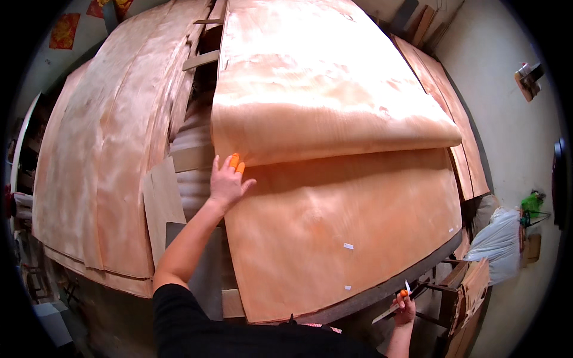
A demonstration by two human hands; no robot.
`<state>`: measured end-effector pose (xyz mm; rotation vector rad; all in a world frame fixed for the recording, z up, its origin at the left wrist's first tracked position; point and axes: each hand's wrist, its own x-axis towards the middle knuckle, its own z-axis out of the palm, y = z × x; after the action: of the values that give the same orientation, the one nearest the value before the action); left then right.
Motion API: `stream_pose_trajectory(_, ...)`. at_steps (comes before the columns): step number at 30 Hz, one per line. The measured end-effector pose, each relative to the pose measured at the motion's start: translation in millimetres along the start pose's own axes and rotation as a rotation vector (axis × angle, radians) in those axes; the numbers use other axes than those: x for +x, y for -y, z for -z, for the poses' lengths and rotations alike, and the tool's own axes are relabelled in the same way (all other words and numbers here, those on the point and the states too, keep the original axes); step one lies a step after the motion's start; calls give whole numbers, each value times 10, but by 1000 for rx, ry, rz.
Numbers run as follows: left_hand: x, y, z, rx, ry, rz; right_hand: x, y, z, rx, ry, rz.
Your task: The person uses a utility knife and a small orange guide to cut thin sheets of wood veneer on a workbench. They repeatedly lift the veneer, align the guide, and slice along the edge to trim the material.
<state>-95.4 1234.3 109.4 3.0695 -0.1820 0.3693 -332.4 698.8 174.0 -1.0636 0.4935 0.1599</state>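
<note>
A large sheet of wood veneer [310, 83] is curled back on itself, its rounded fold lying across the sheet below. At the left end of that fold is my left hand [227, 184], fingers spread, with orange covers on two fingertips. Those fingertips touch or nearly touch the veneer's edge. Beneath lies a flat veneer sheet [340, 221] with a few small white labels. Off the front right edge, my right hand [405, 311] is closed around a slim, pale knife-like tool [385, 314]. A pointed tip sticks up above the fingers, and an orange cover shows there.
Another veneer stack [95, 155] stands to the left, across a gap with pale boards [163, 194]. More veneer strips [447, 113] lie at the right by the wall. A white plastic bag [496, 247] and a wooden rack with scraps [468, 292] stand at the right front.
</note>
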Motion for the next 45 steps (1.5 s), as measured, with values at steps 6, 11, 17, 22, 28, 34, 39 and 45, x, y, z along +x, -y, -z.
stream_pose_trajectory(6, 538, 540, 216, -79, -462, 406, 106, -41, -200, -84, 132, -96)
stream_pose_trajectory(11, 589, 642, 75, -1203, -416, 616, 76, -83, -351, -30, 232, -130)
stream_pose_trajectory(17, -199, 299, 254, -1535, -387, 568, -59, -174, -207, -53, 232, -156)
stream_pose_trajectory(22, -423, 416, 318, -1671, -125, 718, -157, -226, -90, -73, 193, -202)
stream_pose_trajectory(28, -161, 559, 565, -1690, -364, 520, -246, -266, 18, -92, 254, -95)
stream_pose_trajectory(34, -548, 27, 1106, -1871, -308, 521, -423, -221, 126, -48, 351, -160)
stream_pose_trajectory(39, -1143, -165, 1145, -1989, -316, 580, -434, -182, 176, -57, 392, -191)
stream_pose_trajectory(45, -1754, -659, 1175, -2068, -434, 844, -328, -120, 351, -43, 508, -264)
